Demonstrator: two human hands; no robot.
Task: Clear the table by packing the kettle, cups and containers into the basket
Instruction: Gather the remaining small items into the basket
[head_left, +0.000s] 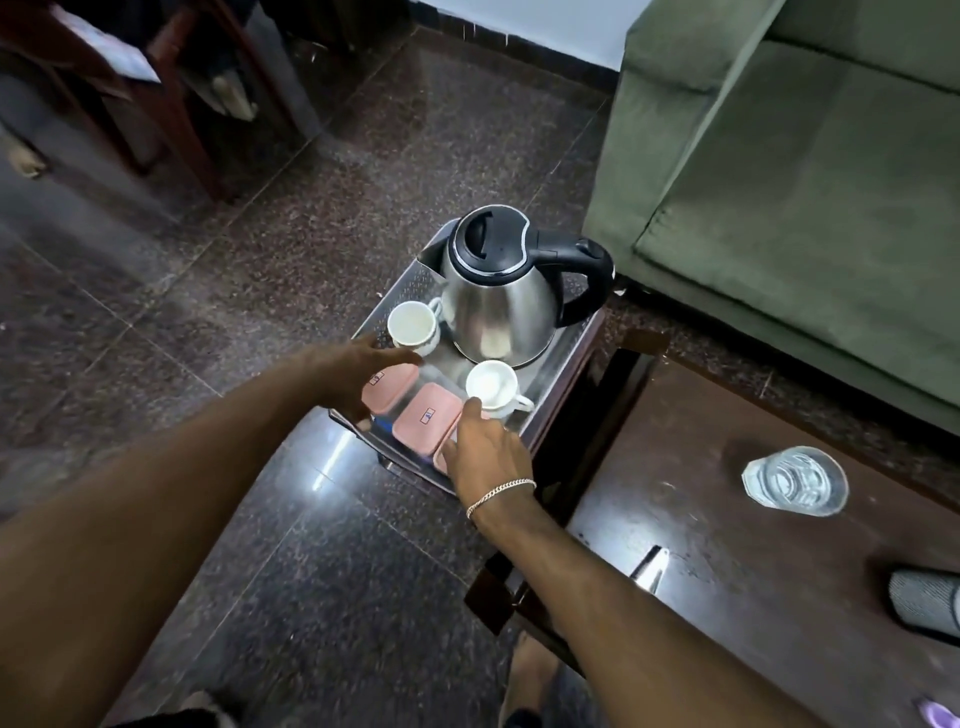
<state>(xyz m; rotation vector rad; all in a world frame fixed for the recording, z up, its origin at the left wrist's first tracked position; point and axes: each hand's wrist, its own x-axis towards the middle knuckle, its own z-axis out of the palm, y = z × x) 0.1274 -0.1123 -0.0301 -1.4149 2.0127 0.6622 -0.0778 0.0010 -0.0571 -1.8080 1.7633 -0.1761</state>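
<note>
A steel kettle (498, 306) with a black lid and handle stands in a metal basket (571, 353) on the table's far left corner. Two white cups sit in the basket too: one (414, 326) left of the kettle, the other (493, 388) in front of it. Pink-lidded containers (427, 418) lie side by side along the basket's near edge. My left hand (358, 374) hovers with spread fingers over the basket's left edge and the leftmost container. My right hand (485, 454) rests over the rightmost container, its fingertip touching the near cup. Neither hand holds anything.
A dark wooden table (753, 571) stretches right, bearing a glass of water (795, 480) and a grey cylindrical object (930, 603) at the right edge. A green sofa (805, 182) stands behind. Dark polished floor lies to the left, with wooden furniture (171, 104) at the back left.
</note>
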